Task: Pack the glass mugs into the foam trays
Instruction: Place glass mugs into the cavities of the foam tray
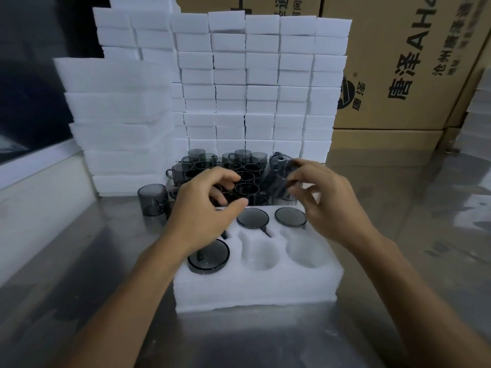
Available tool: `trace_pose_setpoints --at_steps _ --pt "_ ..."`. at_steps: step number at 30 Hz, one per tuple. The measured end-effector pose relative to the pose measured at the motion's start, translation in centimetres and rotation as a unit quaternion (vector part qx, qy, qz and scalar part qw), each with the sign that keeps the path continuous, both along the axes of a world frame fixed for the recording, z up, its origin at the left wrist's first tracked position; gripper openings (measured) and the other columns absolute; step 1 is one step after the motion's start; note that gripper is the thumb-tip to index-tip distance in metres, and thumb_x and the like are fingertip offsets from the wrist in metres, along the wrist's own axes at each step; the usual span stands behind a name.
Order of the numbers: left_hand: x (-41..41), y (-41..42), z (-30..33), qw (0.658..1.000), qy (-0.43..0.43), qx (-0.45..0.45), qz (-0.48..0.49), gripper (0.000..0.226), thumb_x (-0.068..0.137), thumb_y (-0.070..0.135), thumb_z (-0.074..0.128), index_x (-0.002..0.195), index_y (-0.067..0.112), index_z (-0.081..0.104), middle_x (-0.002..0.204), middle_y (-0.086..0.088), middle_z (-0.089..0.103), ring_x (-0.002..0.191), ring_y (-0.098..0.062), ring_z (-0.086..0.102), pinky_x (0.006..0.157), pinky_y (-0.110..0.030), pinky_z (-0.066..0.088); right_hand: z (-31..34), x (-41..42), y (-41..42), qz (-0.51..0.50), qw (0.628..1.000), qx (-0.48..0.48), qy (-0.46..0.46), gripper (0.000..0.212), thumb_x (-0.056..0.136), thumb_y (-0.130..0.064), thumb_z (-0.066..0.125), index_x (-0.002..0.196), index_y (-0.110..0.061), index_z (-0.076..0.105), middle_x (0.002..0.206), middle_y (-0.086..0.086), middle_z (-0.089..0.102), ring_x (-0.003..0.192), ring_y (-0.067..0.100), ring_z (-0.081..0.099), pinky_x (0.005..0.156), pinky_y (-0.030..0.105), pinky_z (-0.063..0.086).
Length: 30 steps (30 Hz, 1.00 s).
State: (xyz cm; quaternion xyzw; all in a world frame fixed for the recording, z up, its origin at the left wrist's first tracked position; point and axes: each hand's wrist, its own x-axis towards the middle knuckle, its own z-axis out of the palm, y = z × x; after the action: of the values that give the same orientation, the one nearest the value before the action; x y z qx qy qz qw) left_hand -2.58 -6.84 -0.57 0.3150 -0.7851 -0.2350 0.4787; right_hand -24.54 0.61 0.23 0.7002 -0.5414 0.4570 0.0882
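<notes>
Your left hand (204, 205) hovers with fingers curled loosely over the near edge of the cluster of loose glass mugs (225, 171), thumb and fingertips apart; as far as you can see it holds nothing, though the fingertips reach down among the rims and a contact there is hidden. Those mugs stand upright on the desk (79, 261) just behind the foam tray (255, 288), with one stray mug (152, 199) apart to the left.

Look at the tray next. It has six pockets in two rows. The far-left pocket is covered by your left hand, so you cannot tell whether it is filled. The far-middle mug (252, 218) and far-right mug (290, 216) sit upside down, bases up. In the near row, the left pocket holds another inverted mug (208, 256); the middle empty pocket (259, 254) and right empty pocket (307, 251) are open.

Your right hand (326, 203) pinches a blurred held mug (280, 176) between fingertips and thumb, above the tray's far-right corner, tilted, its exact orientation unclear. The two free pockets lie toward you and below that hand, so it is the better placed. You would likely turn the mug mouth-down and bring it back toward yourself.
</notes>
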Motion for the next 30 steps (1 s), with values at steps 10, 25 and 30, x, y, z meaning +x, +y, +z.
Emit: trace_pose_setpoints --at_steps 10,25,30 --pt "0.0 0.5 0.4 0.998 0.03 0.023 -0.051 0.067 0.05 0.059 0.084 0.111 0.054 0.056 0.108 0.02 0.065 0.089 -0.006 0.066 0.065 -0.028 0.058 0.0 3.7 0.8 0.082 0.996 -0.013 0.025 0.027 0.089 -0.012 0.072 0.115 -0.017 0.067 0.127 -0.002 0.059 0.111 0.011 0.061 0.089 0.026 0.052" --pt "1.4 0.5 1.2 0.953 0.041 0.185 -0.237 0.043 0.089 0.025 0.066 0.131 0.024 0.056 0.115 0.0 0.073 0.105 -0.02 0.069 0.077 -0.033 0.054 0.7 2.2 1.0 0.123 0.982 0.083 -0.118 0.046 0.09 -0.007 0.071 0.129 -0.028 0.058 0.122 -0.004 0.063 0.1 0.011 0.066 0.081 0.022 0.052" --pt "0.8 0.7 1.1 0.939 0.066 0.243 -0.235 0.037 0.093 0.045 0.047 0.118 0.023 0.062 0.115 -0.008 0.072 0.1 -0.03 0.07 0.069 -0.03 0.051 0.8 3.0 1.2 0.13 0.955 0.099 -0.247 0.03 0.084 -0.026 0.074 0.112 -0.028 0.066 0.089 0.003 0.072 0.076 0.015 0.069 0.07 0.019 0.053"
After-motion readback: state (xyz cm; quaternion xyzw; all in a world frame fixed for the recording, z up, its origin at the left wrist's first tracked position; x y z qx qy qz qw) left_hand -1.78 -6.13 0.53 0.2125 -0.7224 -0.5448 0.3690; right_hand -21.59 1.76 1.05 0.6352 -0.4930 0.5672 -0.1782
